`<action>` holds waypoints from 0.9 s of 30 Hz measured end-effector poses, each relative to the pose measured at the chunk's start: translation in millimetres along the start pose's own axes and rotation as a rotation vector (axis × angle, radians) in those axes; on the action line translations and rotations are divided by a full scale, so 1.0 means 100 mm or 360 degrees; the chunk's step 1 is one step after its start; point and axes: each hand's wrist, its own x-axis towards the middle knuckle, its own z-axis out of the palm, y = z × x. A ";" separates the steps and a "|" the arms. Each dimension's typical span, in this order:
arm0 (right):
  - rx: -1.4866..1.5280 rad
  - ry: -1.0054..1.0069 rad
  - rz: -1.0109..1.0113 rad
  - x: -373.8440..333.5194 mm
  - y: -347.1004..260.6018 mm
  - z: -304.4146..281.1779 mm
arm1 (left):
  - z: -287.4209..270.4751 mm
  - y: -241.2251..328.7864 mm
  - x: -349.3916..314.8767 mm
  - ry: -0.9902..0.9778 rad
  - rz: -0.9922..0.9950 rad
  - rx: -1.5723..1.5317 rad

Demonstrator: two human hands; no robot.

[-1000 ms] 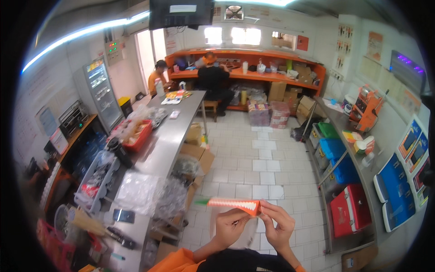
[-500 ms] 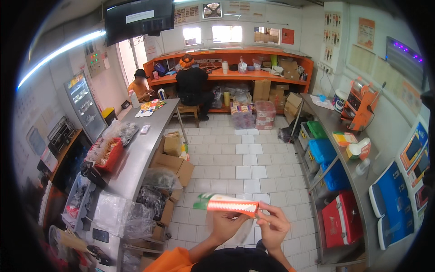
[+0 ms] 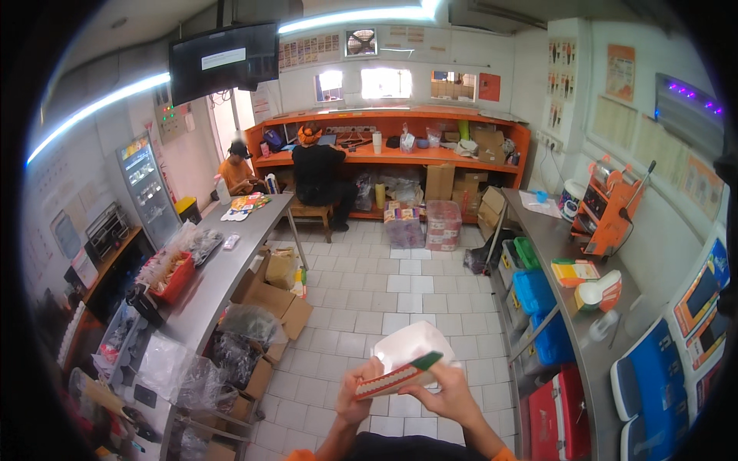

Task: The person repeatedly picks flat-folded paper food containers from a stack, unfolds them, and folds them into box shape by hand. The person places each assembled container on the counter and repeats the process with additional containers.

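Observation:
A paper food box [image 3: 401,346] is held out in front of me above the tiled floor. Its white inside faces up, and it has a green flap and a red-and-white zigzag edge. My left hand [image 3: 357,393] is closed on its left side, fingers curled round the zigzag end. On the other side my right hand [image 3: 452,396] pinches the box near the green flap, thumb outside and the other fingers reaching in behind the wall, partly hidden.
A steel table [image 3: 211,280] on my left bears a red basket [image 3: 175,278] of packets and flat printed cartons [image 3: 250,203]. Along the right, a steel counter [image 3: 550,230] carries an orange machine [image 3: 607,203]. Two people sit near the orange desk [image 3: 400,157] at the back.
The box has turned and opened, from a flattened shape seen edge-on to one showing its white inside. Both hands have shifted their grip. The view has swung slightly, and the seated person at the desk leans differently.

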 end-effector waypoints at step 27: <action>-0.0804 0.0809 -0.0595 1.47 1.22 -1.46 | 0.29 -1.95 2.49 -0.0768 -0.0007 0.0575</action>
